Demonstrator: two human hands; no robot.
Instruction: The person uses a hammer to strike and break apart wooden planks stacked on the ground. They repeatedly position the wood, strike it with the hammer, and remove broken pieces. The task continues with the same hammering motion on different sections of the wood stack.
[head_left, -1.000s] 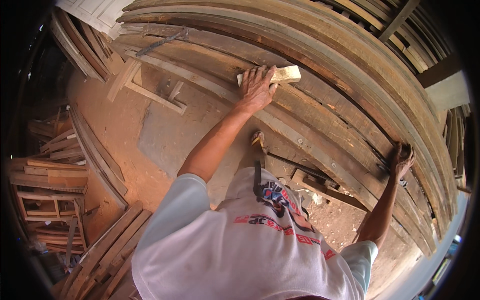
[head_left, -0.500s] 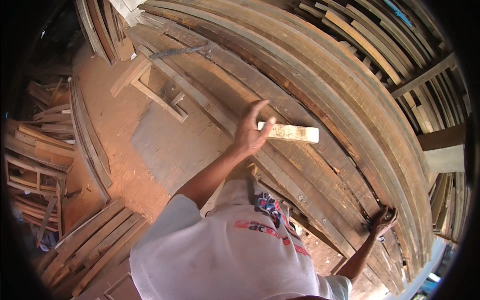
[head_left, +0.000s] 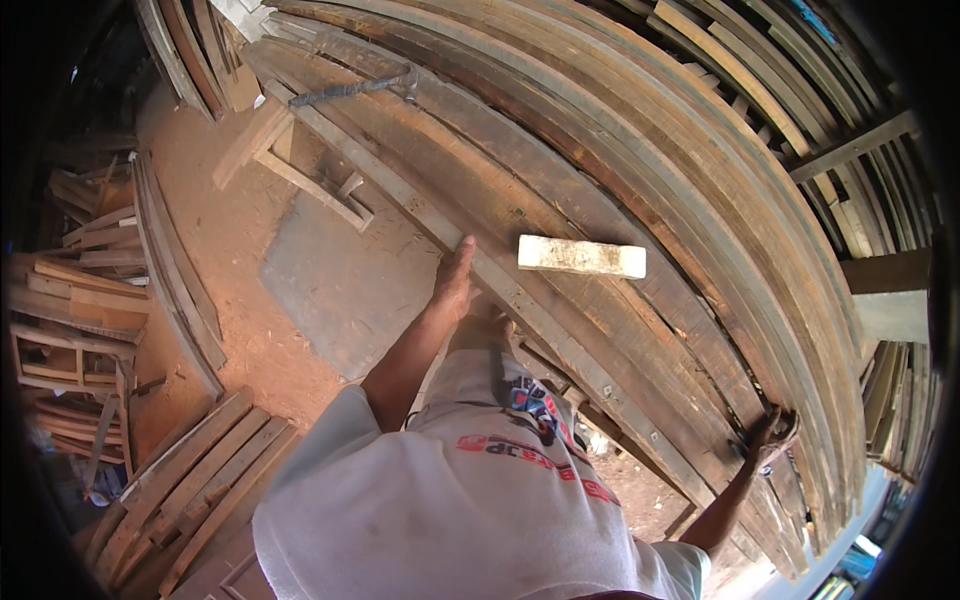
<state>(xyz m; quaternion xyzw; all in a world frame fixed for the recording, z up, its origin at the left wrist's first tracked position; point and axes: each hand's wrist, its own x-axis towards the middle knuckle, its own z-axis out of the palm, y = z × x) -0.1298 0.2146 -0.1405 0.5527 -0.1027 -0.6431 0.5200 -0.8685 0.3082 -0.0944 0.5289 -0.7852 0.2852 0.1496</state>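
My left hand (head_left: 456, 280) rests against the near edge of a long narrow plank (head_left: 425, 218), its fingers stretched out and holding nothing. A pale, whitish rectangular block (head_left: 582, 257) lies on the wide wooden boards, just right of that hand and apart from it. Far to the right, my right hand (head_left: 772, 440) is down on the boards with curled fingers. Something small and dark shows beside it, but what it grips is too small to make out. A hammer-like tool (head_left: 355, 88) with a dark wrapped handle lies across the boards at the far left end.
Long stacked planks (head_left: 600, 110) run along the far side, beyond them a rack of timber (head_left: 760, 70). A small wooden frame (head_left: 315, 185) stands by the bench at left. Wood pieces (head_left: 190, 480) are piled at lower left on the sawdust-covered floor (head_left: 270, 340).
My left hand has moved away from the pale block, back toward me onto the plank's near edge. The block now lies turned slightly. My right hand stays in place.
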